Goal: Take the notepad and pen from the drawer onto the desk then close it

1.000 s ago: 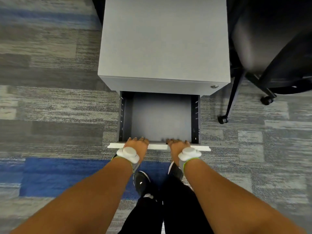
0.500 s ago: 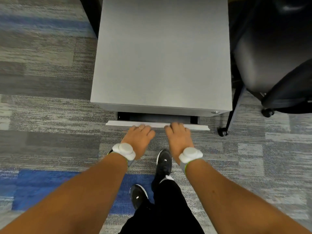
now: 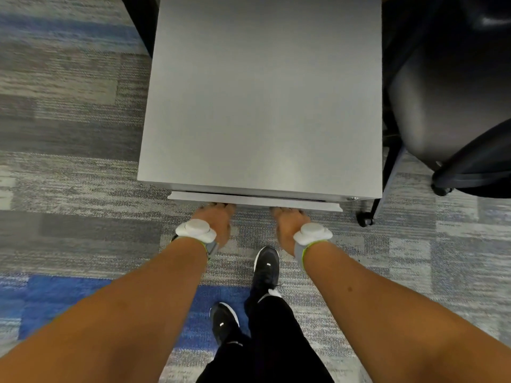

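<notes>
A grey drawer cabinet (image 3: 262,100) stands on the carpet in front of me. Its drawer front (image 3: 254,200) shows as a pale strip almost flush with the cabinet, with only a thin dark gap behind it. My left hand (image 3: 217,219) and my right hand (image 3: 287,221) press flat against the drawer front, fingertips hidden under its edge. Neither hand holds anything. No notepad or pen is in view.
A black office chair (image 3: 453,100) stands close to the cabinet's right side, with a caster (image 3: 365,219) near the drawer's right corner. My black shoes (image 3: 266,268) stand on grey and blue carpet just below the hands.
The drawer, wide open and empty a second ago, has slid in until nearly flush. Both hands moved forward with it, pushing on its front.
</notes>
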Motion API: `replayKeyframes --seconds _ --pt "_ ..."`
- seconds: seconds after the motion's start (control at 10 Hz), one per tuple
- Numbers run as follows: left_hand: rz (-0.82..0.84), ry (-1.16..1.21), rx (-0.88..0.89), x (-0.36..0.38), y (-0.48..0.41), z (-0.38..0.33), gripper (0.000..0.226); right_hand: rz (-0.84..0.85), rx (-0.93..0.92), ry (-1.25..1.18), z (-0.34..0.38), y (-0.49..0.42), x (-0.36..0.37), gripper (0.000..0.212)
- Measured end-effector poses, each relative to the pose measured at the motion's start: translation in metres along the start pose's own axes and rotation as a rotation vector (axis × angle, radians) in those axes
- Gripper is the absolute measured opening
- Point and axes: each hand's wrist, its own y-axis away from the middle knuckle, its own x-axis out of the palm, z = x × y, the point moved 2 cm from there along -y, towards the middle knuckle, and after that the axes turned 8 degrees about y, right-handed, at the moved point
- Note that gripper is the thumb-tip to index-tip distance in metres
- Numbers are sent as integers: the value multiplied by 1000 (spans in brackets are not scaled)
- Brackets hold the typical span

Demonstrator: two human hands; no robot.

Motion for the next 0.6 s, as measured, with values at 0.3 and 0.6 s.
replayKeyframes --seconds 0.3,0.6 --pt "-74 24 -13 -15 -9 0 55 -19 36 -68 -6 -7 -18 61" --pt "57 -11 -67 -28 14 -26 55 -9 106 -187 -8 12 -32 60"
